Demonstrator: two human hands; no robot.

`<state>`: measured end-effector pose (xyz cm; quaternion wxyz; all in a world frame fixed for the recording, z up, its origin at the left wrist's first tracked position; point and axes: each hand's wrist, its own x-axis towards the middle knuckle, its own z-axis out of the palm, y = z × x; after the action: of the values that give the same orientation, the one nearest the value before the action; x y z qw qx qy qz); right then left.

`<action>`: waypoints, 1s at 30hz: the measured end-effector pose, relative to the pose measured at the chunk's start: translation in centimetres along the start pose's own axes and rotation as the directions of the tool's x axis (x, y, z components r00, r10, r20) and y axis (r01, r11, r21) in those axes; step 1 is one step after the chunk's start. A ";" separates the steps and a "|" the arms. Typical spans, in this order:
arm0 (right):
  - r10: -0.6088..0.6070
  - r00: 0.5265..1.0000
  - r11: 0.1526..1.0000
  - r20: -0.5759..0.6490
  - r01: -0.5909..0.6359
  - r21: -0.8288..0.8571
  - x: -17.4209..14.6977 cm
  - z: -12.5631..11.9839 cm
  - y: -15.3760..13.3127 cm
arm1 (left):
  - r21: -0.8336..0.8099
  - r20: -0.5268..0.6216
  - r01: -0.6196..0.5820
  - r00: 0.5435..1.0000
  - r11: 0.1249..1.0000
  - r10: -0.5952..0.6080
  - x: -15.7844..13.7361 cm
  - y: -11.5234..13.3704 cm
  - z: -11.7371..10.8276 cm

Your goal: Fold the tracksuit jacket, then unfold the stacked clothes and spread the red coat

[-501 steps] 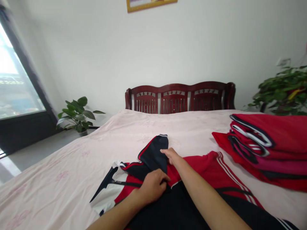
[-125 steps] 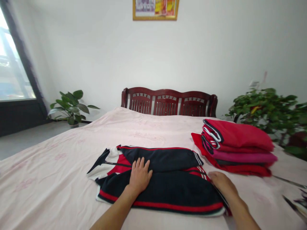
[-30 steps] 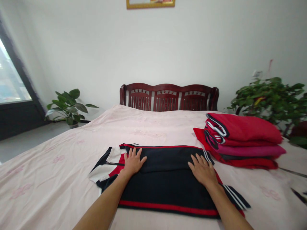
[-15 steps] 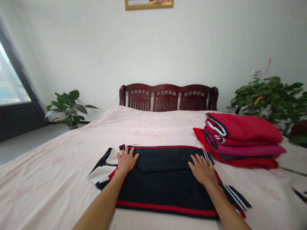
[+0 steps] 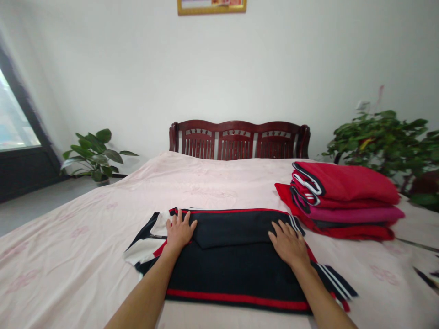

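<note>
Jacket (image 5: 236, 272) lies flat, navy edged red; left hand (image 5: 180, 234) and right hand (image 5: 290, 243) spread atop.

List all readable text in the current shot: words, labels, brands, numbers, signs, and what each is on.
No readable text.
Framed picture: cut off by the top edge; print too blurred to tell if it holds words.
Garment: stripes and trim, no lettering showing; left hand and right hand cover parts.
Clothes pile: no legible label.
Socket: too small to read any marking.
</note>
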<state>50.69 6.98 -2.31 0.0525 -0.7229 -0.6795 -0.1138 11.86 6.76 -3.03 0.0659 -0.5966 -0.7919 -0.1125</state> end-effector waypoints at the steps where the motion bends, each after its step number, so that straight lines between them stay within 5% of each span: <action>1: 0.001 1.000 1.000 0.002 -0.001 -0.001 0.0 -0.1 0.0 | 0.001 -0.007 -0.002 1.000 1.000 0.002 0.0 0.0 0.0; 30: -0.001 1.000 1.000 0.006 0.001 -0.013 -0.3 -0.7 -0.3 | 0.002 0.021 0.005 1.000 1.000 -0.005 -0.1 0.1 -0.4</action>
<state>50.32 6.56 -1.69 0.0458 -0.7232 -0.6793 -0.1160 11.93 6.60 -2.64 0.0576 -0.5959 -0.7940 -0.1057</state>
